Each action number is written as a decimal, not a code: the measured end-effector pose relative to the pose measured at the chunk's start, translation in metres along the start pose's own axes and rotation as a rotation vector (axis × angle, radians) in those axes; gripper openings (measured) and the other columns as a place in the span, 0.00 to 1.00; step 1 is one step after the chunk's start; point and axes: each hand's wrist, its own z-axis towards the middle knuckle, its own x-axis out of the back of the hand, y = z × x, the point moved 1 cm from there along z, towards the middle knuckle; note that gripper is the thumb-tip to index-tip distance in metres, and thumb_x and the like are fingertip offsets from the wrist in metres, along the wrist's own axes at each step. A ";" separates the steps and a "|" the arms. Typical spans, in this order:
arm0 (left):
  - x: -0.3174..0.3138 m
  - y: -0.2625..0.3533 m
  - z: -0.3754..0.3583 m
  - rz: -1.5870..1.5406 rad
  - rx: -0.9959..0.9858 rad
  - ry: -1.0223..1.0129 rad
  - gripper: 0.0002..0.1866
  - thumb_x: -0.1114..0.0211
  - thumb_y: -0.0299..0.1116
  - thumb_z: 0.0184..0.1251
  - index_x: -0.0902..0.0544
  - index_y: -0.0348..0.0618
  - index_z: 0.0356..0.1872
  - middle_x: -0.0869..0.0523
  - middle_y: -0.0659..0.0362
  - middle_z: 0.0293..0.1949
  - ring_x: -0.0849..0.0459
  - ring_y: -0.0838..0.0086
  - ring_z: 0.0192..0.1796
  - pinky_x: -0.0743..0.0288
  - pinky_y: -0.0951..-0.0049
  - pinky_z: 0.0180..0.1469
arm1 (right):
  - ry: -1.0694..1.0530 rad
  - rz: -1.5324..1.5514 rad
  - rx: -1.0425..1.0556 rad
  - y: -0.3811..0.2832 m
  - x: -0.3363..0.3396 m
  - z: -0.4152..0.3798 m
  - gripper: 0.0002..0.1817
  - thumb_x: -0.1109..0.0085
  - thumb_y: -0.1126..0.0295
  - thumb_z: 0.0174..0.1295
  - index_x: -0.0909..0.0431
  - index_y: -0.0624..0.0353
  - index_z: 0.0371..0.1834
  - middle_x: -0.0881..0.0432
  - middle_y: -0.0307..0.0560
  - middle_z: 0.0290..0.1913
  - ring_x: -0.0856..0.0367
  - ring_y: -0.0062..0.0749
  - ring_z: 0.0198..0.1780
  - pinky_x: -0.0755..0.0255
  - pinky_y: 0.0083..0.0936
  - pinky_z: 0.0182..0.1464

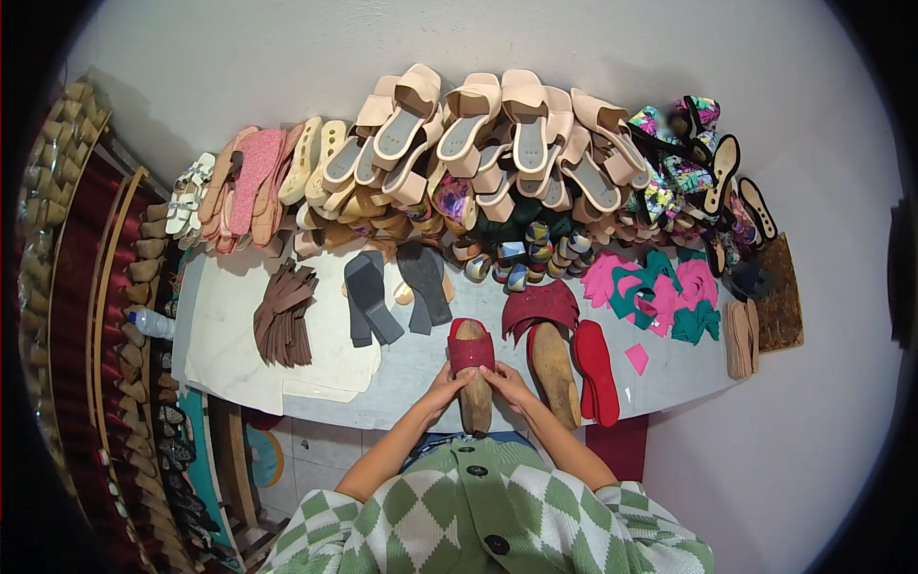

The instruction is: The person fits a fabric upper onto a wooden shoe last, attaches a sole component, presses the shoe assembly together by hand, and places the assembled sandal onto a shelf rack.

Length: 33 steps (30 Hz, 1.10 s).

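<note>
In the head view, a wooden shoe last (475, 407) points away from me at the table's front edge. A dark red shoe upper (470, 353) wraps over its front part, with a bright red edge showing at the toe. My left hand (445, 387) is closed on the left side of the last and upper. From the right, my right hand (510, 386) grips the same pair, its thumb near the upper's lower edge. Just right of my hands lie another wooden last (553, 373), a pile of dark red uppers (540, 311) and red soles (596, 373).
Finished beige heeled sandals (469, 120) are piled along the wall. Brown strips (285, 316), grey insoles (371, 301) and pink and green cut pieces (655, 295) lie on the table (316, 407). A shelf of lasts (143, 287) and a water bottle (153, 323) stand left.
</note>
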 end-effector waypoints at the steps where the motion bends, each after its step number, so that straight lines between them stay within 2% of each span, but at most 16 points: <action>1: 0.000 -0.001 0.002 -0.002 -0.015 0.022 0.36 0.34 0.42 0.61 0.43 0.42 0.65 0.29 0.53 0.58 0.29 0.67 0.59 0.34 0.65 0.60 | -0.011 -0.002 -0.003 0.001 0.002 0.005 0.28 0.39 0.53 0.59 0.29 0.64 0.55 0.23 0.43 0.48 0.26 0.24 0.49 0.33 0.22 0.52; 5: 0.002 0.003 0.008 0.067 -0.017 0.166 0.37 0.33 0.43 0.59 0.42 0.37 0.63 0.27 0.51 0.55 0.26 0.68 0.56 0.32 0.68 0.59 | 0.033 -0.104 -0.061 -0.021 -0.003 0.005 0.27 0.38 0.54 0.58 0.28 0.62 0.53 0.23 0.39 0.44 0.26 0.20 0.45 0.32 0.18 0.46; 8: 0.001 0.022 0.015 0.032 -0.046 0.097 0.38 0.32 0.44 0.58 0.41 0.35 0.62 0.26 0.50 0.54 0.26 0.68 0.56 0.32 0.69 0.59 | 0.066 -0.079 0.020 -0.035 -0.007 0.010 0.27 0.37 0.54 0.57 0.29 0.62 0.53 0.24 0.36 0.41 0.27 0.17 0.41 0.33 0.16 0.40; 11: -0.004 0.039 0.020 0.117 -0.074 0.081 0.36 0.33 0.45 0.58 0.39 0.35 0.61 0.26 0.50 0.53 0.25 0.68 0.56 0.32 0.68 0.59 | 0.011 -0.113 0.068 -0.028 0.004 0.032 0.30 0.36 0.54 0.56 0.32 0.61 0.56 0.24 0.37 0.42 0.27 0.17 0.42 0.33 0.17 0.40; 14: -0.008 0.035 0.022 0.073 -0.095 0.107 0.35 0.33 0.46 0.58 0.37 0.36 0.60 0.25 0.51 0.53 0.25 0.68 0.55 0.33 0.68 0.59 | 0.042 -0.129 0.128 -0.027 0.004 0.034 0.34 0.35 0.54 0.56 0.36 0.60 0.61 0.23 0.37 0.42 0.27 0.18 0.41 0.33 0.17 0.41; 17: -0.001 0.040 0.023 0.333 -0.111 0.135 0.36 0.33 0.47 0.58 0.37 0.35 0.60 0.26 0.51 0.54 0.26 0.67 0.56 0.32 0.68 0.59 | 0.058 -0.139 0.130 -0.035 0.001 0.024 0.36 0.36 0.55 0.57 0.39 0.60 0.63 0.24 0.39 0.45 0.27 0.19 0.44 0.33 0.17 0.41; 20: -0.007 0.053 0.016 0.069 0.046 -0.009 0.37 0.33 0.48 0.57 0.37 0.34 0.61 0.26 0.50 0.55 0.26 0.66 0.57 0.32 0.68 0.58 | 0.035 -0.111 0.063 -0.024 0.008 0.031 0.39 0.36 0.56 0.57 0.43 0.60 0.67 0.24 0.40 0.47 0.27 0.20 0.44 0.33 0.18 0.41; 24: -0.004 0.040 0.026 0.173 -0.001 0.033 0.37 0.33 0.48 0.58 0.37 0.35 0.62 0.26 0.50 0.55 0.25 0.68 0.56 0.30 0.67 0.56 | 0.033 -0.070 0.076 -0.025 0.000 0.032 0.43 0.36 0.58 0.57 0.48 0.61 0.70 0.27 0.38 0.42 0.30 0.19 0.38 0.34 0.17 0.38; 27: 0.003 0.034 0.029 0.176 -0.009 0.055 0.38 0.33 0.47 0.57 0.37 0.35 0.63 0.26 0.52 0.56 0.25 0.69 0.55 0.29 0.68 0.55 | 0.043 -0.047 0.072 -0.025 -0.006 0.026 0.43 0.36 0.59 0.57 0.51 0.63 0.71 0.27 0.40 0.44 0.28 0.21 0.40 0.33 0.17 0.40; 30: 0.014 0.033 0.027 0.183 -0.023 0.059 0.39 0.31 0.46 0.56 0.37 0.35 0.63 0.27 0.53 0.57 0.25 0.69 0.55 0.29 0.68 0.55 | 0.075 -0.084 0.105 -0.023 -0.011 0.020 0.38 0.36 0.62 0.57 0.44 0.68 0.67 0.29 0.53 0.59 0.30 0.32 0.60 0.36 0.25 0.60; 33: 0.007 0.044 0.014 0.223 -0.064 0.028 0.39 0.29 0.44 0.54 0.37 0.35 0.63 0.27 0.54 0.57 0.25 0.68 0.55 0.29 0.69 0.55 | 0.146 -0.040 0.084 -0.009 -0.002 0.026 0.37 0.37 0.64 0.57 0.42 0.70 0.65 0.29 0.55 0.59 0.30 0.32 0.60 0.35 0.25 0.60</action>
